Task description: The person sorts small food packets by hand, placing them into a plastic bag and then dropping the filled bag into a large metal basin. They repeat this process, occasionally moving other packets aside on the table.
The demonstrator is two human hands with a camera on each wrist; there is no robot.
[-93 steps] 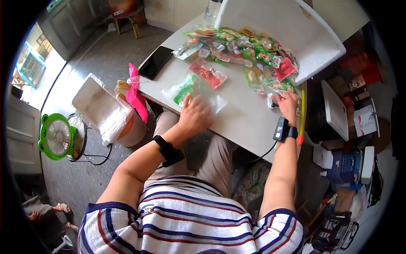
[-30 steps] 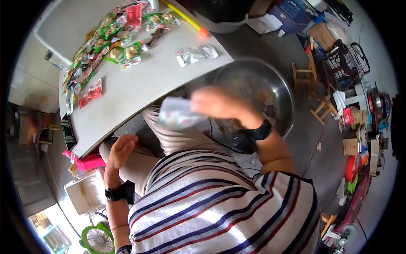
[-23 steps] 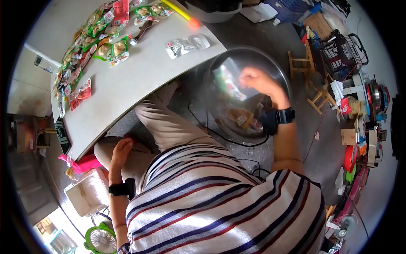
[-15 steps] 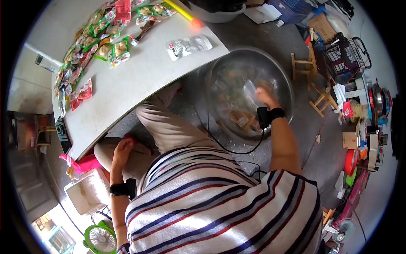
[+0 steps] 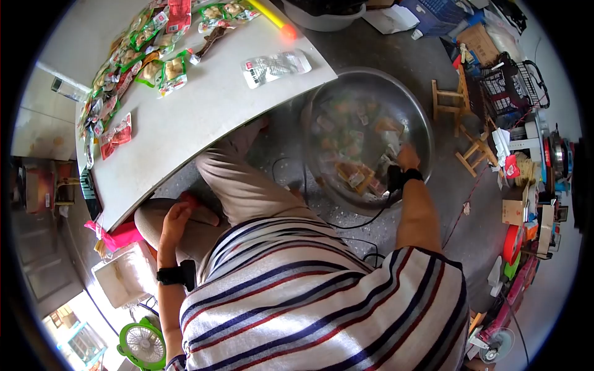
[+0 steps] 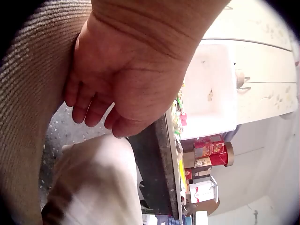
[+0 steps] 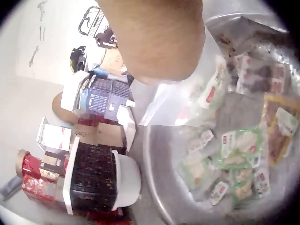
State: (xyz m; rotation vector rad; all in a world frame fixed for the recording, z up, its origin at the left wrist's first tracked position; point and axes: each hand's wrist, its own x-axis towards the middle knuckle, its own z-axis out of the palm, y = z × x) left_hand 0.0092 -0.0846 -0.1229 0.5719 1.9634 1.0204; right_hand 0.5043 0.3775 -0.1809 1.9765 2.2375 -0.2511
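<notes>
My right hand [image 5: 408, 157] is down inside the right side of a large metal basin [image 5: 428, 127]. It grips a clear plastic bag [image 7: 161, 105] with white-and-green packets inside; the fingers are hidden behind the hand in the right wrist view. Loose vacuum-packed snack packets [image 7: 239, 147] lie on the basin floor beside the bag, along with a yellow-edged packet [image 7: 279, 129]. My left hand [image 6: 126, 77] rests by the thigh with its fingers loosely bent and nothing in them.
A white table [image 5: 204, 111] stands in front, with a heap of snack packets [image 5: 130, 55], a red packet [image 5: 116, 137] and a silver packet [image 5: 275, 68]. A yellow stick [image 5: 269, 17] lies at its edge. Wooden stools [image 5: 448, 102] stand right of the basin.
My view has swung right from the table to the basin. My right hand has carried the bag off the table and lowered it into the basin; my left hand has dropped to the thigh.
</notes>
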